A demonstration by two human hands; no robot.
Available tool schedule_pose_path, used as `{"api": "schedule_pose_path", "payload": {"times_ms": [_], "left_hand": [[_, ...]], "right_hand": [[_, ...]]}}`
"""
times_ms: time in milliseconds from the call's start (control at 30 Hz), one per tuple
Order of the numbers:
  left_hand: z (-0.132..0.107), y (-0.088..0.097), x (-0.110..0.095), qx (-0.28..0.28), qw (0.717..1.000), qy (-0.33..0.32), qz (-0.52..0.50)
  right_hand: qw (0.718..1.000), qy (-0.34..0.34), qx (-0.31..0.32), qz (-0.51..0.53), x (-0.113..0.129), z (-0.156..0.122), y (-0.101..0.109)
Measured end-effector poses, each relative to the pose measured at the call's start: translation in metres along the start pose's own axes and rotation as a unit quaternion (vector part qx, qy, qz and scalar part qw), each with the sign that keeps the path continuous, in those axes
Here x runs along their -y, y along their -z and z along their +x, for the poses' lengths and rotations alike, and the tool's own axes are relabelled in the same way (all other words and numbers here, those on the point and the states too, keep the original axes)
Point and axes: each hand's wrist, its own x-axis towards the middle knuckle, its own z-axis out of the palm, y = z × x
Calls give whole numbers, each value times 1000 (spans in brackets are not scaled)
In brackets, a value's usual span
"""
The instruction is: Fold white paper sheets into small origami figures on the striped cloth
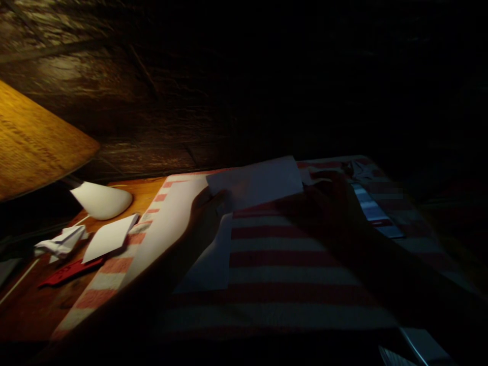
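A white sheet of paper [259, 183] is raised at a slant above the striped cloth, between my two hands. My left hand [208, 211] is closed on its lower left corner, the thumb lying over the paper. My right hand [331, 195] is in deep shadow at the sheet's right edge. Its fingers look pinched there, though the darkness hides much of the grip. Under my left hand and forearm lies a larger white sheet [163, 223], flat on the cloth.
The red-and-white striped cloth [282, 274] covers the table. At left stand a lamp with an amber shade [41, 142] and white base [102, 201], crumpled paper [63, 243], a white folded piece [110, 238] and a red object [70, 272]. A phone-like device [375, 211] lies right.
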Motion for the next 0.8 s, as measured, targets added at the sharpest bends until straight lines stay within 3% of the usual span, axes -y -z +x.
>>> {"api": "schedule_pose_path", "payload": {"times_ms": [33,100,167,367,533,667,800], "left_hand": [[1,0,-3,-23,1000,-14,-14],[4,0,-8,-46,997,-43,-40],[7,0,-11,-40,996,-55,-55],[6,2,-5,12,998,-40,-55],[3,2,-3,54,996,-32,-59],[4,3,-2,55,996,-23,-61],[6,4,0,56,997,-3,-60]], "right_hand": [[994,56,-23,-87,-2,3,5],[951,124,-21,-284,-7,7,14],[894,117,21,-432,-11,10,20],[838,98,69,-532,-15,10,21],[834,135,58,-532,3,26,19],[859,119,63,-493,20,48,-2],[874,106,81,-468,19,68,-22]]}}
